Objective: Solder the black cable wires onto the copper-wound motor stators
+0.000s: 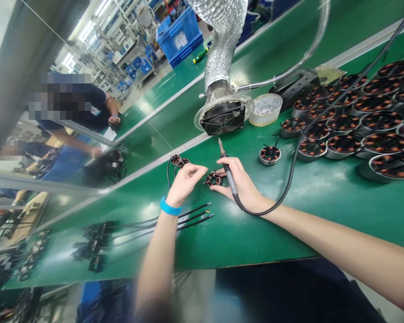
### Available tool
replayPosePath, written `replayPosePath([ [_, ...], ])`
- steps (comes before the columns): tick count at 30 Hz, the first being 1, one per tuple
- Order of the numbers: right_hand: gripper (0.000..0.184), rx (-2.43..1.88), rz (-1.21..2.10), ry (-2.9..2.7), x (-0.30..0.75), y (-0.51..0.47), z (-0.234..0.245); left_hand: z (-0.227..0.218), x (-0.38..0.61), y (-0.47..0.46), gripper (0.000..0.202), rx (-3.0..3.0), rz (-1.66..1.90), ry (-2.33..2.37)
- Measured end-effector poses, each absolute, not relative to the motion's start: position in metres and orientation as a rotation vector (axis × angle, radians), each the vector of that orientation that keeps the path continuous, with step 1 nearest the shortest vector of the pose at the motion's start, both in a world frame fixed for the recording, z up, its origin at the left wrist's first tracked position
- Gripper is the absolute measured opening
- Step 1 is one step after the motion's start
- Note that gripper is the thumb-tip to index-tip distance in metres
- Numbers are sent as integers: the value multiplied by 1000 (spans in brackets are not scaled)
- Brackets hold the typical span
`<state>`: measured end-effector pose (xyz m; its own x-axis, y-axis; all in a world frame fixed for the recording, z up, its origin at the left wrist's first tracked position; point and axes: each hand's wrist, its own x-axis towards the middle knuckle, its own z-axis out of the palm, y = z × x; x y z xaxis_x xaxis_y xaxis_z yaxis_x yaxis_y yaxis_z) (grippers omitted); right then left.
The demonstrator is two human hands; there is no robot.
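Note:
My right hand (244,184) grips a soldering iron (229,177), its tip pointing up and away from me below the fan. The thumb and a finger of this same hand reach around a small wound motor stator (213,179) with copper coils. To its left, my left hand (185,181) has thumb and forefinger pinched together near the stator. Whatever lies in that pinch, if anything, is too small to make out. Just behind the left hand are more small stators (175,159) with black cables. Three black cables (191,216) with bared ends lie nearer to me.
A fan-fronted fume duct (223,117) hangs beyond my hands, beside a white tub (265,110). One stator in a metal ring (270,154) sits apart from several rows of others (345,146) at right. The iron's cord (291,172) crosses my right forearm. A co-worker (77,105) is across the bench.

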<state>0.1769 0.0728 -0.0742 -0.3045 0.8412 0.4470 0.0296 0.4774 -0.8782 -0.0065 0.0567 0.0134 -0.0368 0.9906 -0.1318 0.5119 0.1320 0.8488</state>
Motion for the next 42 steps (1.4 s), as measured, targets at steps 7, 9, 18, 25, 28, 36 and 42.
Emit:
replayPosePath([
  [7,68,-775,918,-1701,177,71,-74,16,-13,-14,16,1867,543,1787],
  [9,68,-782,906,-1716,177,71,-74,-1,-12,-26,11,1918,493,1820],
  [18,66,-733,876,-1788,171,70,-72,-3,-28,-19,12,1863,718,1843],
  [25,68,-687,862,-1852,167,67,-57,12,-21,7,18,1558,1039,1546],
  [28,62,-685,800,-1796,166,62,-44,8,-16,8,19,1499,1045,1508],
  [36,34,-598,988,-1594,147,52,-25,2,-16,1,21,1453,1129,1479],
  [42,33,-769,1042,-1433,139,42,-32,-4,-10,0,19,1371,1270,1476],
])
